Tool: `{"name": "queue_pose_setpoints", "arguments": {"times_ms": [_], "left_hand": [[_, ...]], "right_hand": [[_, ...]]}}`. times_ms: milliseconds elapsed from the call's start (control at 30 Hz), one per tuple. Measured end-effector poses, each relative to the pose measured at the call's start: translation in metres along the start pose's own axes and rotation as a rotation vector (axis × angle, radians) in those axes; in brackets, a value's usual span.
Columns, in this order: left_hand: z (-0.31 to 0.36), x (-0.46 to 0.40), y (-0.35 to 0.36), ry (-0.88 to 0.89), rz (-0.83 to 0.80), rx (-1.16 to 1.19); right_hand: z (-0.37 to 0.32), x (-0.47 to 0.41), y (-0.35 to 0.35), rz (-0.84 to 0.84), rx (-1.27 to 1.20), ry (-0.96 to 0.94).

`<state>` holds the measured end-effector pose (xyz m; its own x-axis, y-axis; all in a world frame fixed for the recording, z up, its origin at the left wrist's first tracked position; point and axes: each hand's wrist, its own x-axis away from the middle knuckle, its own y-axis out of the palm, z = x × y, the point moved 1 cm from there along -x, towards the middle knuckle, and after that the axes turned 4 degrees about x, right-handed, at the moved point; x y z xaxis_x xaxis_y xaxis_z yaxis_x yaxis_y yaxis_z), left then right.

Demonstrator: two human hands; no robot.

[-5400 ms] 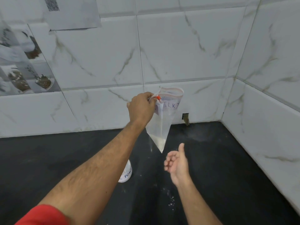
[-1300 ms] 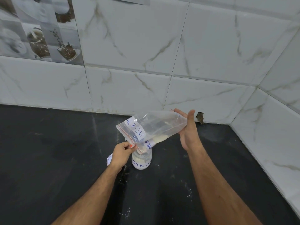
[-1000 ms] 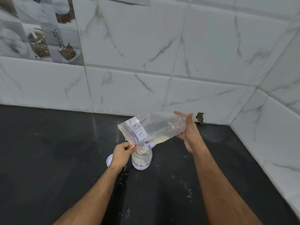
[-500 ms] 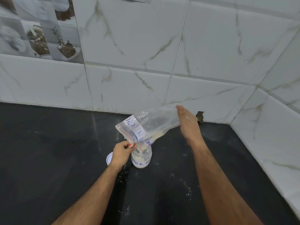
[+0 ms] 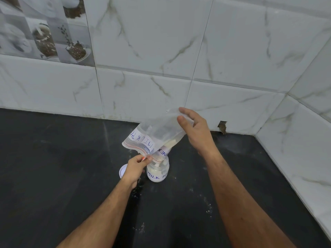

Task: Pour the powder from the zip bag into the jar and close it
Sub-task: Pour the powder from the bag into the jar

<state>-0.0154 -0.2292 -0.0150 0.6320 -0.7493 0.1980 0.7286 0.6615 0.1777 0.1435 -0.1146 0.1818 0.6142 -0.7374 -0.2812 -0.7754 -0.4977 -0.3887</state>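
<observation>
A clear zip bag (image 5: 155, 135) with a "MILK PO" label is tilted, its mouth down over a small clear jar (image 5: 158, 171) standing upright on the black counter. White powder lies in the bag's lower corner and inside the jar. My left hand (image 5: 135, 167) pinches the bag's zip edge right at the jar's mouth. The bag's raised bottom end is held in my right hand (image 5: 195, 129), thumb and fingers on it. A white round lid (image 5: 123, 172) lies flat on the counter left of the jar, partly hidden behind my left hand.
The black counter (image 5: 53, 167) runs into a corner of white marble-look wall tiles (image 5: 232, 51), with a wall on the right side too. Spilled powder specks (image 5: 208, 206) dot the counter in front of the jar. A small dark hole (image 5: 222, 126) sits at the wall's base.
My right hand has raised the bag's bottom end, moving from under it to gripping its top corner. The powder has slid toward the mouth. My left hand stays at the jar.
</observation>
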Motion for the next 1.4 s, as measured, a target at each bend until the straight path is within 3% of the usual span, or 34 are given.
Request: {"name": "queue_pose_setpoints", "arguments": {"times_ms": [367, 667, 800, 933, 1100, 1400], "left_hand": [[0.004, 0.008, 0.008, -0.02, 0.007, 0.122], [0.002, 0.01, 0.008, 0.015, 0.016, 0.208], [0.004, 0.011, 0.006, 0.024, 0.04, 0.206], [0.001, 0.012, 0.008, 0.02, 0.017, 0.176], [0.004, 0.013, 0.011, 0.028, 0.048, 0.173], [0.011, 0.011, 0.019, -0.034, 0.092, 0.186]], "right_hand": [[-0.021, 0.0, 0.014, -0.133, 0.07, -0.069], [-0.011, 0.004, 0.015, -0.133, -0.158, -0.167], [0.015, 0.006, 0.022, 0.033, -0.445, 0.193], [0.047, 0.021, 0.042, -0.069, -0.477, 0.422], [0.055, 0.023, 0.048, -0.074, -0.414, 0.233], [0.041, 0.017, 0.053, -0.022, -0.21, 0.105]]}}
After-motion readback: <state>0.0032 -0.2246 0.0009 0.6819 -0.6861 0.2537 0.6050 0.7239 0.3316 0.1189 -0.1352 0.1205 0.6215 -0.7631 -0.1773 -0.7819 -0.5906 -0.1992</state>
